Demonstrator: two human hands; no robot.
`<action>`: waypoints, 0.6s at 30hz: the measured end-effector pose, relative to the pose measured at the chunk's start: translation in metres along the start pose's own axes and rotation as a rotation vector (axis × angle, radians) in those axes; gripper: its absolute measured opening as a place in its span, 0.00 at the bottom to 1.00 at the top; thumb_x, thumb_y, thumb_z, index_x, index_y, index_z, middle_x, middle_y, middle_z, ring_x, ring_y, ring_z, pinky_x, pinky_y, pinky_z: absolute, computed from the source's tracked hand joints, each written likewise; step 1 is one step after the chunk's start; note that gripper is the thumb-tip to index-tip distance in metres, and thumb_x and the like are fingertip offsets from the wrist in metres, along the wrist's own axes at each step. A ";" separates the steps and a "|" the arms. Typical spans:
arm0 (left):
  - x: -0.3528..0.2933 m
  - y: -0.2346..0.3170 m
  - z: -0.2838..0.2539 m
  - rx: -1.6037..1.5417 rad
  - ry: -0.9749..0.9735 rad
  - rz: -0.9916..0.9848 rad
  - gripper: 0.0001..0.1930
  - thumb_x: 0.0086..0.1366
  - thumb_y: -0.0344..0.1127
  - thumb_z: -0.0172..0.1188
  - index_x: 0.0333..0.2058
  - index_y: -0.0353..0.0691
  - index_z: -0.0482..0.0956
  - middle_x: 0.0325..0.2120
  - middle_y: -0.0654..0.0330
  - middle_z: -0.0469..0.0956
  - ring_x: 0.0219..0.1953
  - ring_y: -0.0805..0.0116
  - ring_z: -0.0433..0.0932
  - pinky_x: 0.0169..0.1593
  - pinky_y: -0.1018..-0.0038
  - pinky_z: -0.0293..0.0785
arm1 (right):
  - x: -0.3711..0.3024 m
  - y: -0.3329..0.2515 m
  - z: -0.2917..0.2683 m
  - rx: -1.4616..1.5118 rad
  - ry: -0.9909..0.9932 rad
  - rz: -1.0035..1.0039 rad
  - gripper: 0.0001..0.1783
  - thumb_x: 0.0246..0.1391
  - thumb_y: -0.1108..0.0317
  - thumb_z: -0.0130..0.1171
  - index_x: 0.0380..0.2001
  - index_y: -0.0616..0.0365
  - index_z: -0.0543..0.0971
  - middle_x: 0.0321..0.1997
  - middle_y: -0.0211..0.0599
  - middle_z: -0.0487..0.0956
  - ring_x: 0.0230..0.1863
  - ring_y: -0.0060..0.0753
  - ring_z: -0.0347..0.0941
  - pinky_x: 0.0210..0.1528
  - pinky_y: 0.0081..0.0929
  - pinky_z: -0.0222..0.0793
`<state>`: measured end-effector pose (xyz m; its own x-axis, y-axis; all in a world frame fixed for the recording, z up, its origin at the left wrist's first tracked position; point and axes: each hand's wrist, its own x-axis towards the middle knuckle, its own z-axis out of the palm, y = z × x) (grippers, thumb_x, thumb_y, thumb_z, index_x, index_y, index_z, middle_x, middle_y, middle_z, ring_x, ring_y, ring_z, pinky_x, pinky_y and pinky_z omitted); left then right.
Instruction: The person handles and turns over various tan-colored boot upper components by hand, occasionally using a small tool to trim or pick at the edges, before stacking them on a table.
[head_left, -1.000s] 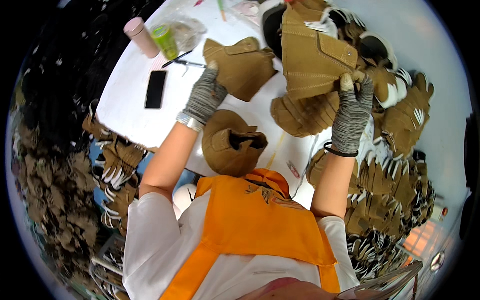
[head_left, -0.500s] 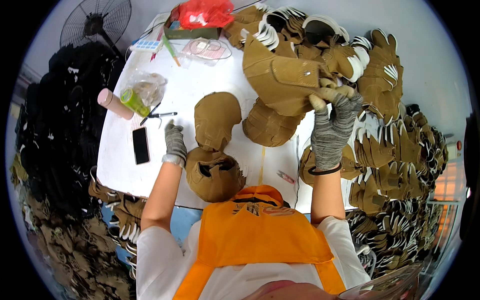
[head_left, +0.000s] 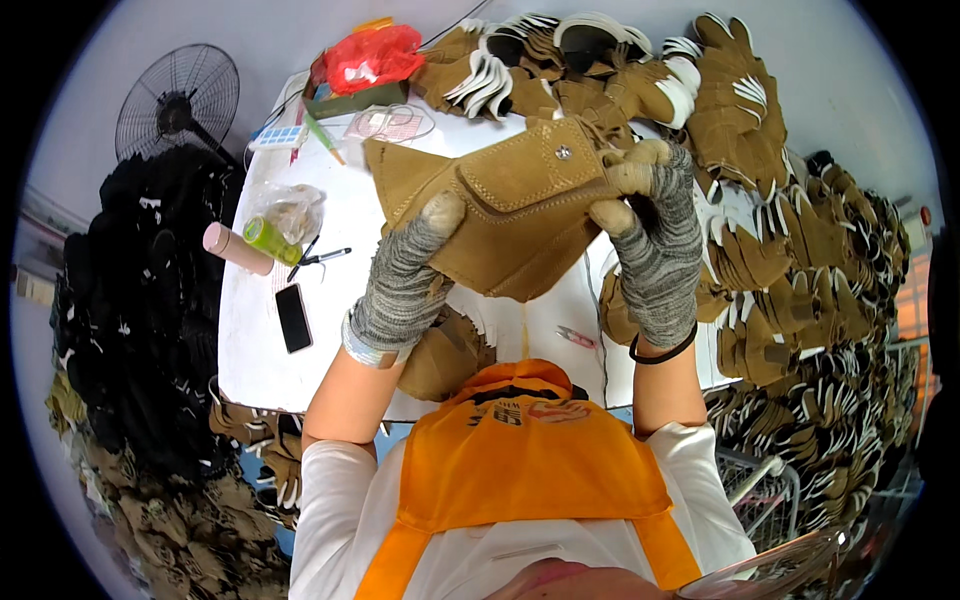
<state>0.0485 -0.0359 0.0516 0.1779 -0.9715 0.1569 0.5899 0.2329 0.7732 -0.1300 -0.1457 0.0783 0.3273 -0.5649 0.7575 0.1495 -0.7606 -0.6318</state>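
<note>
Single head view, fisheye, looking steeply down from above wearer. Orange apron (head_left: 520, 455) fills lower centre, very near. White bench (head_left: 250, 340) beyond, mid-frame. Edges bend at rim; floor piles crowd both sides.

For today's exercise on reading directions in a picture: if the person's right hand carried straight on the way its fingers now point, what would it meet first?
The right hand points up and away, gripping the tan suede piece. Past that piece, the first thing in line looks like the heap of tan cut pieces at the table's far end, though depth is unclear.
</note>
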 end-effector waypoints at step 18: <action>-0.055 -0.043 0.074 0.310 0.016 0.207 0.31 0.59 0.41 0.63 0.56 0.33 0.62 0.51 0.53 0.70 0.51 0.63 0.72 0.55 0.69 0.69 | -0.017 -0.078 -0.042 -0.743 0.125 -0.419 0.12 0.35 0.66 0.68 0.28 0.48 0.79 0.20 0.27 0.70 0.24 0.34 0.65 0.28 0.33 0.57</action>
<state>-0.0449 0.0047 0.0552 0.2821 -0.9038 0.3219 0.2741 0.3975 0.8757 -0.1865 -0.0905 0.1213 0.2696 -0.1885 0.9444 -0.4285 -0.9017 -0.0576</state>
